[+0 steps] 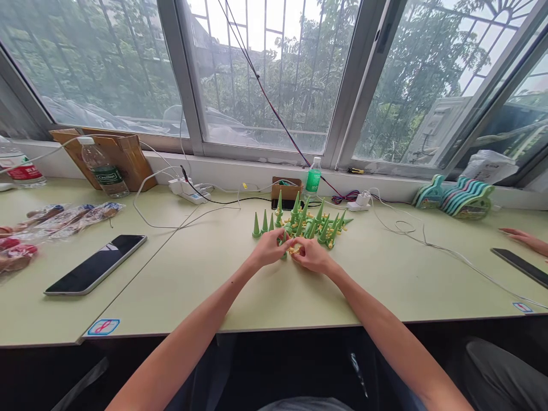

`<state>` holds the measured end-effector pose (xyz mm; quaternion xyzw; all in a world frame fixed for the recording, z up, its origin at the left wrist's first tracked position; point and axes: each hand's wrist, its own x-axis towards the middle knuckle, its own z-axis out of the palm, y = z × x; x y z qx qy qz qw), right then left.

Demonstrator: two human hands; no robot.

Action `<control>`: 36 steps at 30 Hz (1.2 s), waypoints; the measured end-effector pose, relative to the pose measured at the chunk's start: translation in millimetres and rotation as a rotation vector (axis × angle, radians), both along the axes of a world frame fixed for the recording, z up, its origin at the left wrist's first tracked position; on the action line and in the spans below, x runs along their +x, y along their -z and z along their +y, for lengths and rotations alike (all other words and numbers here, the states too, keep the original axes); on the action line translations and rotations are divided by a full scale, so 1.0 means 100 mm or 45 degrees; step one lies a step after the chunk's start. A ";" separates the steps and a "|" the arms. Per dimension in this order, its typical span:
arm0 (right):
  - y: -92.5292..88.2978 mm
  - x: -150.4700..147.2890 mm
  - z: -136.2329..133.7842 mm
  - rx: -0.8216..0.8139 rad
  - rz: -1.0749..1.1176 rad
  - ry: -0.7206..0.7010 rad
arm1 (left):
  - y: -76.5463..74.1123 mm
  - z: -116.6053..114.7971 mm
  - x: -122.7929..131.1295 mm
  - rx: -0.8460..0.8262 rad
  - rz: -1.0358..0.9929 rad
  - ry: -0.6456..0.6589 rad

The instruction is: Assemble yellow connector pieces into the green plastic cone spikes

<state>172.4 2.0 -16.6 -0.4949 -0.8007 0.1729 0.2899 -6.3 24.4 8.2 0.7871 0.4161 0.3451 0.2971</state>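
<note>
Both hands meet at the near edge of a cluster of green plant-watering spikes [319,214], cone-shaped with small yellow valve parts. My left hand [270,246] is closed, its fingers pinched around a green watering spike [284,251] that points upward. Beside it, my right hand [311,254] is closed with thumb and forefinger on a small yellow valve piece [294,250]. The fingertips nearly touch, and whether the two parts are joined cannot be made out. Several separate green cones [264,221] stand upright just left of the cluster.
Behind the cluster are a small cardboard box [282,188] and a green-labelled bottle [313,177]. White cables [422,234] cross the table. A phone [98,265] and bagged items [64,220] lie left. Right are teal plastic pieces [462,197], another phone [522,265] and another person's hand [524,237].
</note>
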 end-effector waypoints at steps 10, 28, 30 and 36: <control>0.03 0.01 0.02 -0.007 -0.034 -0.017 | 0.02 0.02 -0.01 0.031 0.050 -0.008; 0.00 -0.01 0.01 -0.029 -0.072 0.033 | 0.06 0.04 -0.01 -0.002 0.072 0.015; 0.00 0.00 0.02 -0.020 -0.066 0.038 | 0.07 0.05 -0.01 -0.002 0.085 0.012; 0.00 0.01 0.02 0.013 -0.054 0.062 | 0.10 0.06 -0.01 0.031 0.122 0.021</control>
